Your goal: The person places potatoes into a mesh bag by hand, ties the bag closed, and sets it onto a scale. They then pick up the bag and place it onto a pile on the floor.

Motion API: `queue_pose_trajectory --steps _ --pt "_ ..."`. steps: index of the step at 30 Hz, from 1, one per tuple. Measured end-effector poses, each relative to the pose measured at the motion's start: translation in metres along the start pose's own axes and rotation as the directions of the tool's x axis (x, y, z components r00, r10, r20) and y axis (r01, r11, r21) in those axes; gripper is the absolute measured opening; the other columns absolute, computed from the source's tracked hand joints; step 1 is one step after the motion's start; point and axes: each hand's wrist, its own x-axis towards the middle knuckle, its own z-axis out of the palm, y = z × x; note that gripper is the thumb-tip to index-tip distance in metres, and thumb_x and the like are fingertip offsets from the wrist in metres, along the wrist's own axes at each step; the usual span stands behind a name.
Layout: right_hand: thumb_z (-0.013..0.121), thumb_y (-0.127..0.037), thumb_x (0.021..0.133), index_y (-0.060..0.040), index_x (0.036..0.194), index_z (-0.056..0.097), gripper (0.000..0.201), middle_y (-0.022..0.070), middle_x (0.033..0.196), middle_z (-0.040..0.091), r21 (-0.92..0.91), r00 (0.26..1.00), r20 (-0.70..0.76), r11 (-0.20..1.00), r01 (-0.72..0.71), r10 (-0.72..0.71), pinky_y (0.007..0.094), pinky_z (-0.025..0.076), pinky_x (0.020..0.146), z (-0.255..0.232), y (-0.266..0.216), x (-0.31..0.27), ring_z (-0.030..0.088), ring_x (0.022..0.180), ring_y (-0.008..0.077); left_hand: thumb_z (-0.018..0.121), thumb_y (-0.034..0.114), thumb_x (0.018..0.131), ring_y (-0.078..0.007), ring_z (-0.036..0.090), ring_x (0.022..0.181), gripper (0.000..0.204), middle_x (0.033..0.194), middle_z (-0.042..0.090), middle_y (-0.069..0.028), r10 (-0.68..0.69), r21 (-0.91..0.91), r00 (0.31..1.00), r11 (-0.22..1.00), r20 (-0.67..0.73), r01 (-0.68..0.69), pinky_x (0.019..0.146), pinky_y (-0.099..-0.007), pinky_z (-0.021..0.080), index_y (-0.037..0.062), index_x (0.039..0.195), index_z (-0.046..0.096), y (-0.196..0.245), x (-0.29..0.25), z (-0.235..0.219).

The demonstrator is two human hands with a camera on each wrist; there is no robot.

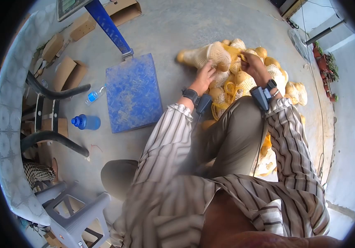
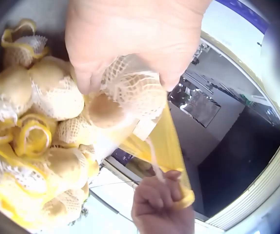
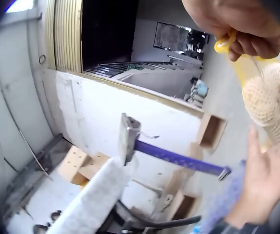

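Observation:
A yellow mesh bag (image 1: 235, 51) holds yellowish round fruit in white foam nets (image 1: 198, 56), lying on its side at the front of a heap of similar bags. My left hand (image 1: 204, 77) is at the bag's near side; in the left wrist view its thumb and fingers span a foam-netted fruit (image 2: 135, 90). My right hand (image 1: 254, 68) grips the gathered yellow end of the bag. Between the hands the mesh (image 2: 166, 141) stretches taut, and a pale strip (image 2: 154, 158) runs from the fruit to the right fingers.
More netted fruit bags (image 1: 231, 89) are heaped around my right knee. To the left lies a blue platform scale (image 1: 134, 93), with a blue bottle (image 1: 87, 122) and a clear bottle (image 1: 95, 95) beside it. Cardboard boxes (image 1: 70, 74) and a grey plastic stool (image 1: 78, 215) stand farther left.

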Motion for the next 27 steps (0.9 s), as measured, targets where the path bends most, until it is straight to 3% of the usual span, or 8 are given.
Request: queue_pose_trajectory --steps 5,9,12,21,23,24,25,27 --pt "0.057 -0.021 0.094 -0.0131 0.077 0.050 0.020 -0.0059 0.062 0.035 -0.056 0.995 0.103 0.998 0.018 -0.012 0.0240 0.030 0.048 -0.045 0.008 0.022 0.032 0.054 0.0073 0.060 0.028 0.092 -0.0313 0.046 0.126 0.089 0.142 0.038 -0.0169 -0.114 0.448 0.989 0.882 -0.096 0.145 0.101 -0.0409 0.043 0.0029 0.149 -0.003 0.020 -0.017 -0.017" --pt "0.055 -0.022 0.094 -0.0131 0.078 0.050 0.019 -0.0051 0.061 0.036 -0.151 0.984 0.176 0.988 0.029 -0.002 0.0255 0.030 0.049 -0.044 0.030 0.051 0.034 0.053 0.0089 0.063 0.025 0.089 -0.0292 0.055 0.115 0.073 0.131 0.050 -0.0173 -0.046 0.536 0.974 0.828 -0.224 0.163 0.096 -0.0383 0.047 -0.0010 0.144 0.023 0.044 -0.036 -0.068" --pt "0.055 -0.021 0.092 -0.0119 0.077 0.050 0.019 -0.0035 0.060 0.038 -0.174 0.999 0.016 0.984 -0.043 0.046 0.0260 0.030 0.047 -0.015 0.043 0.055 0.034 0.051 0.0098 0.061 0.025 0.089 -0.0271 0.057 0.111 0.059 0.122 0.056 -0.0157 0.030 0.629 0.960 0.761 -0.278 0.159 0.093 -0.0369 0.049 -0.0011 0.137 0.037 0.077 -0.070 -0.080" --pt "0.058 -0.025 0.091 -0.0044 0.097 0.056 0.021 0.0020 0.079 0.052 -0.278 0.997 0.059 0.959 0.055 -0.040 0.0267 0.038 0.051 -0.008 0.049 0.070 0.045 0.060 0.0111 0.061 0.030 0.089 -0.0207 0.062 0.101 0.052 0.115 0.062 -0.0119 0.215 0.754 0.875 0.618 -0.434 0.223 0.089 -0.0334 0.050 0.0012 0.130 0.049 0.158 -0.167 -0.090" --pt "0.061 -0.032 0.089 -0.0027 0.106 0.058 0.034 0.0054 0.083 0.058 -0.441 0.972 0.006 0.872 0.213 -0.235 0.0312 0.044 0.058 -0.006 0.050 0.067 0.052 0.065 0.0155 0.062 0.031 0.089 -0.0198 0.062 0.100 0.051 0.114 0.063 -0.0110 0.220 0.781 0.876 0.577 -0.429 0.238 0.088 -0.0327 0.050 0.0020 0.129 0.050 0.181 -0.184 -0.092" --pt "0.063 -0.038 0.087 -0.0009 0.115 0.060 0.046 0.0114 0.093 0.063 -0.743 0.952 0.084 0.618 0.257 -0.295 0.0343 0.048 0.069 -0.029 0.054 0.105 0.057 0.073 0.0181 0.063 0.032 0.089 -0.0188 0.063 0.099 0.051 0.114 0.064 -0.0101 0.226 0.801 0.873 0.540 -0.432 0.257 0.087 -0.0320 0.051 0.0028 0.129 0.051 0.191 -0.198 -0.092" --pt "0.065 -0.039 0.086 0.0005 0.118 0.060 0.052 0.0171 0.100 0.066 -0.866 0.694 0.278 0.140 0.481 -0.664 0.0370 0.049 0.077 -0.057 0.073 0.153 0.062 0.080 0.0233 0.063 0.034 0.088 -0.0180 0.063 0.098 0.051 0.113 0.064 -0.0092 0.253 0.842 0.895 0.500 -0.367 0.204 0.087 -0.0316 0.051 0.0035 0.128 0.052 0.205 -0.213 -0.093" --pt "0.068 -0.037 0.085 0.0000 0.122 0.059 0.053 0.0197 0.109 0.065 -0.692 0.757 0.272 0.426 0.583 -0.595 0.0386 0.047 0.087 -0.032 0.045 0.108 0.061 0.100 0.0317 0.065 0.038 0.088 -0.0154 0.063 0.097 0.050 0.111 0.065 -0.0066 0.310 0.895 0.898 0.414 -0.312 0.168 0.086 -0.0297 0.050 0.0052 0.124 0.057 0.246 -0.242 -0.105"
